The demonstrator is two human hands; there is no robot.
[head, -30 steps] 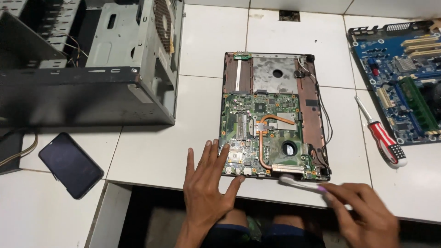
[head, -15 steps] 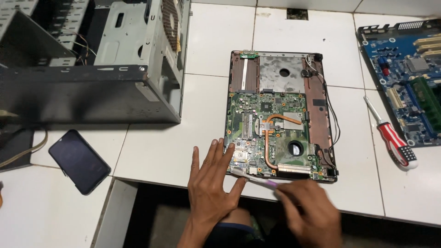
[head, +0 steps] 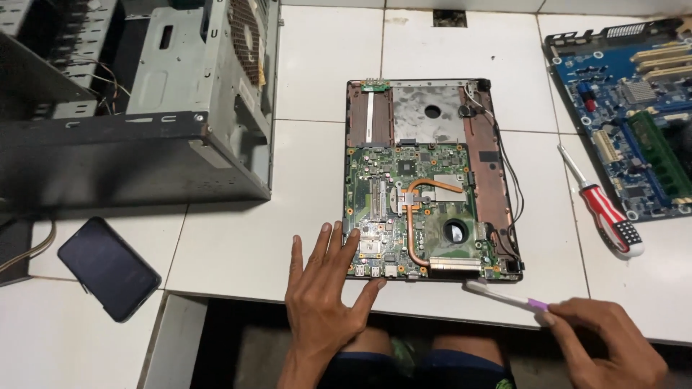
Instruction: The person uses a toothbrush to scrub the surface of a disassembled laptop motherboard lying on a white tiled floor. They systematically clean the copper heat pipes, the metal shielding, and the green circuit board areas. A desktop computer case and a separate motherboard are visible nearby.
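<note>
2 hands [head: 321,299] [head: 605,346] flank the laptop board's [head: 414,209] near edge.

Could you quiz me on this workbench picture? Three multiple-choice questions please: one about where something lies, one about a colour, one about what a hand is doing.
1. Where does the dark phone lie?
A. left of the left hand, below the grey computer case
B. on top of the blue board
C. inside the opened laptop

2. What colour is the screwdriver handle?
A. all yellow
B. red and white, black near the end
C. green

3. What is the right hand doing?
A. lying flat and empty
B. gripping the screwdriver
C. holding a toothbrush by its purple handle

Answers: 1 A, the phone rests on the white tiles under the computer case, left of the left hand. 2 B, the handle shows red, white and black. 3 C, its fingers pinch the toothbrush, whose head points at the opened laptop.
</note>
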